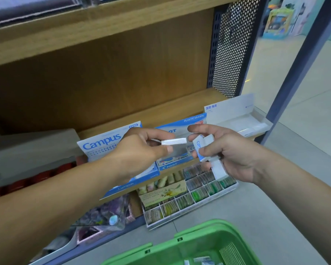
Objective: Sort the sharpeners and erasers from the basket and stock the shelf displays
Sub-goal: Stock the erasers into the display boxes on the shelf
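Note:
My left hand pinches one white eraser between thumb and fingers, held level in front of the blue Pilot eraser display box. My right hand grips a small bunch of erasers, one with blue Campus print, others white. Both hands hover close together above the wooden shelf. A blue and white Campus display box stands behind my left wrist. The green basket sits low at the front, with a few wrapped pieces in its bottom.
A white display box stands at the shelf's right end. Below the shelf, a divided tray of small coloured items and a box of pastel erasers rest on the floor ledge. A perforated metal panel bounds the shelf on the right.

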Motion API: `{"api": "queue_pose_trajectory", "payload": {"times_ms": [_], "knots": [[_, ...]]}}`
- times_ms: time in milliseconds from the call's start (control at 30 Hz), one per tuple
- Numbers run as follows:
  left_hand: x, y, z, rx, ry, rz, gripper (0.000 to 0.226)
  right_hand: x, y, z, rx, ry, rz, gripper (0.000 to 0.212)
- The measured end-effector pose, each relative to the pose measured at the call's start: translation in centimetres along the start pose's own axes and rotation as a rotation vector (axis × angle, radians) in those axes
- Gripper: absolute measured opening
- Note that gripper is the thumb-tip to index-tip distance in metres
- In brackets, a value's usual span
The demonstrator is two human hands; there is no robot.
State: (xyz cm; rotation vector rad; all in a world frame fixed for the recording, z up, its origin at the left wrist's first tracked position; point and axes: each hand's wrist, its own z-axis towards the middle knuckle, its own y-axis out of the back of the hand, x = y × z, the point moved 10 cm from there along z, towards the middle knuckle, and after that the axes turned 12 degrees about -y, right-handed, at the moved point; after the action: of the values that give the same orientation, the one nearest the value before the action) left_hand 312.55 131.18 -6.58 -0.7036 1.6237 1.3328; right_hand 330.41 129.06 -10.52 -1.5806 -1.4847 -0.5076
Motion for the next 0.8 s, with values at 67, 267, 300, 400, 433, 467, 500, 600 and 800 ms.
{"api": "queue_pose_trajectory", "payload": {"times_ms": [67,267,300,400,433,467,500,600,800], "knots": [[-0.9,-0.4,0.2,-0.035,-0.054,0.007,0.022,0.2,0.5,-0.2,-0.029,0.024,0.008,0.056],[-2.5,-2.7,0.8,-0.08,-0.108,-0.042,0.026,-0.2,2.2,-0.7,-0.084,0.03,0.013,0.033],[-2.8,-3.3,1.0,-0.071,-0.116,-0.055,0.025,-0.1,2.5,-0.9,-0.083,0.035,0.015,0.028],[-3.8,-5.5,1.9,-0.038,-0.111,-0.185,0.016,0.6,4.0,-1.5,-0.102,0.09,0.019,0.016],[-3.9,-6.3,2.4,-0.03,-0.097,-0.235,0.013,1.0,4.7,-1.7,-0.112,0.106,0.02,0.016],[-4.0,-7.0,2.8,-0.018,-0.083,-0.259,0.013,1.2,5.5,-1.9,-0.121,0.115,0.029,0.016],[-4.1,-7.8,3.3,0.004,-0.073,-0.263,0.013,1.3,6.3,-2.1,-0.134,0.121,0.047,0.016],[-4.4,-10.1,4.9,0.097,-0.082,-0.198,0.012,1.1,8.8,-2.5,-0.204,0.126,0.081,0.015],[-5.3,-11.7,10.7,0.05,-0.152,0.103,0.005,0.7,17.4,-4.5,-0.657,0.148,0.015,0.033]]}}
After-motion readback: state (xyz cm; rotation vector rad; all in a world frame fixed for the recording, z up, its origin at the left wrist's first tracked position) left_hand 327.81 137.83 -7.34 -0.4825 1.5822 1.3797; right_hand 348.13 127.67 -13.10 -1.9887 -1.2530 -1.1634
